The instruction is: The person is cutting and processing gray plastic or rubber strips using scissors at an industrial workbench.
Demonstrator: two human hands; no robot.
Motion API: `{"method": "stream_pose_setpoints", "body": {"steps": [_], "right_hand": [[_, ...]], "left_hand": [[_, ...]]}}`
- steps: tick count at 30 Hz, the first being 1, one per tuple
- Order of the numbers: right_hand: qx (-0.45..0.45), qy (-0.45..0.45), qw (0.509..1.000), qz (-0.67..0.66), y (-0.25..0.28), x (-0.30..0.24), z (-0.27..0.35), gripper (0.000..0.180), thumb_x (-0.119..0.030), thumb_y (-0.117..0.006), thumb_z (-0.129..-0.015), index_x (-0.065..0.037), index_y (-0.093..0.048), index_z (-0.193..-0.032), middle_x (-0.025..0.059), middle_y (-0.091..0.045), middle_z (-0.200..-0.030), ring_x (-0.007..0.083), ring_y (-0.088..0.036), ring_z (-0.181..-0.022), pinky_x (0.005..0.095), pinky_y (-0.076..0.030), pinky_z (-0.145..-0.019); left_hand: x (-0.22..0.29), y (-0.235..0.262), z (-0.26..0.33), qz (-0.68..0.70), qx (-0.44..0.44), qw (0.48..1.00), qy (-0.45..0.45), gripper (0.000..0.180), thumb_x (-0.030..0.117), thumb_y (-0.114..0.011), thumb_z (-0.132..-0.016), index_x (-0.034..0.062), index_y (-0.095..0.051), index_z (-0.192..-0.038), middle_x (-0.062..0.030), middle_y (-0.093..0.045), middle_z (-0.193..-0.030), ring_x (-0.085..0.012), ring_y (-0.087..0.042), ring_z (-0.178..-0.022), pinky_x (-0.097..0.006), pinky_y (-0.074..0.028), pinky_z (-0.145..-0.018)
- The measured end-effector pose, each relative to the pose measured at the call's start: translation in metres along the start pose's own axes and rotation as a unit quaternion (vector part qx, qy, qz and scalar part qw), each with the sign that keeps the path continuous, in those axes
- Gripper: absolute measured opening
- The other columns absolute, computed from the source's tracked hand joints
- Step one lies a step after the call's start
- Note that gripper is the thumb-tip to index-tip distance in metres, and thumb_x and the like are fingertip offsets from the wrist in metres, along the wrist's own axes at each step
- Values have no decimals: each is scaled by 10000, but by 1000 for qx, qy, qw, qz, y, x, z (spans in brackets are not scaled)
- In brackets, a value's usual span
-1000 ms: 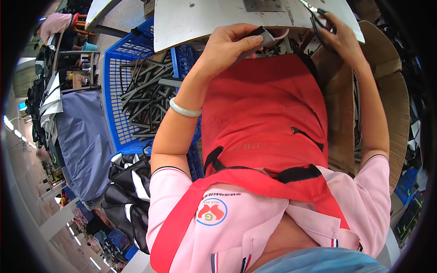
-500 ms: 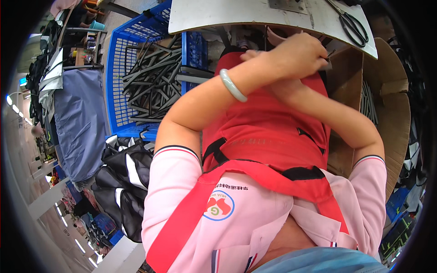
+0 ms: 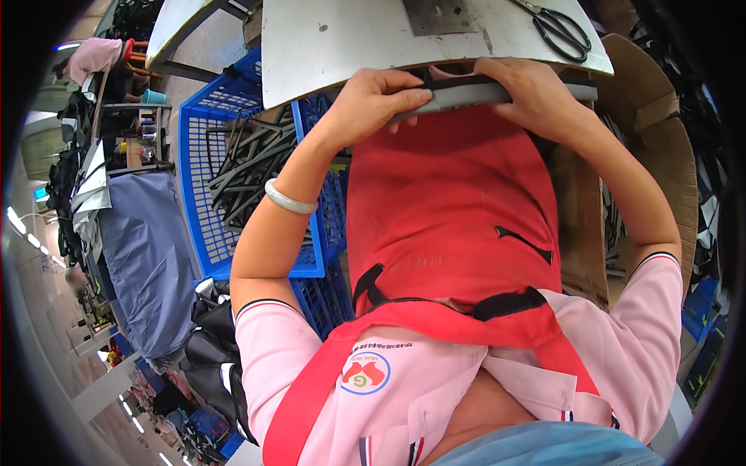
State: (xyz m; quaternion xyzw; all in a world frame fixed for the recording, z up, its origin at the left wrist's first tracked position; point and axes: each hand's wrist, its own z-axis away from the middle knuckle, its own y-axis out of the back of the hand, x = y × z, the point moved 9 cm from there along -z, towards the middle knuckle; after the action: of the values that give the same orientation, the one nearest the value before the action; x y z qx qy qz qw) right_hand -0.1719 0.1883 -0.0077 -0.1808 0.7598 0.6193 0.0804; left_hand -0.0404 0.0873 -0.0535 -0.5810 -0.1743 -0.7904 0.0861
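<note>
A long grey strip with a black edge point(image 3: 466, 95), rounded like a padded tube, lies crosswise just below the table's front edge. My left hand point(image 3: 381, 101) pinches it near its left end, thumb in front. Toward its middle, my right hand point(image 3: 536, 95) wraps over it from the right, with fingers on top; the right end sticks out beyond that hand. The red apron point(image 3: 458, 194) over my lap is below the strip. Part of the strip is hidden by my fingers.
A white table point(image 3: 334, 46) is ahead, with a metal plate point(image 3: 439, 15) and black-handled scissors point(image 3: 563, 35) on it. At left, a blue crate point(image 3: 194, 171) holds many dark strips point(image 3: 249, 175). At right stands a cardboard box point(image 3: 660, 155) with more strips.
My forearms were crossed over the apron, hands together at the right. Now they are uncrossed: my left hand has moved left, and both hands hold the strip stretched crosswise.
</note>
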Motion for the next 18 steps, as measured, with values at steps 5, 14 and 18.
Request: {"method": "stream_pose_setpoints", "body": {"steps": [5, 14, 18], "right_hand": [[52, -57, 995, 68, 45, 20, -15, 350, -191, -720, -741, -77, -596, -1048, 161, -646, -845, 373, -614, -859, 444, -477, -708], [123, -81, 980, 136, 90, 52, -38, 411, -164, -728, -736, -28, -603, -1103, 161, -645, -986, 360, -603, -938, 414, -480, -794], [108, -111, 979, 132, 89, 65, -48, 456, -177, -727, -738, -30, -604, -1152, 168, -647, -1045, 358, -599, -988, 406, -477, -838]], "left_hand": [[73, 14, -5, -159, 85, 978, -104, 283, 243, -651, -887, 0, -704, -1021, -11, -620, -666, -61, -501, -543, -211, -408, -502], [109, 35, -55, -139, 126, 970, -153, 290, 252, -665, -872, 6, -712, -1018, -35, -639, -650, -69, -470, -488, -228, -392, -463], [104, 43, -71, -144, 139, 974, -109, 311, 240, -701, -872, -20, -699, -1044, -67, -658, -692, -49, -478, -499, -200, -391, -485]]}}
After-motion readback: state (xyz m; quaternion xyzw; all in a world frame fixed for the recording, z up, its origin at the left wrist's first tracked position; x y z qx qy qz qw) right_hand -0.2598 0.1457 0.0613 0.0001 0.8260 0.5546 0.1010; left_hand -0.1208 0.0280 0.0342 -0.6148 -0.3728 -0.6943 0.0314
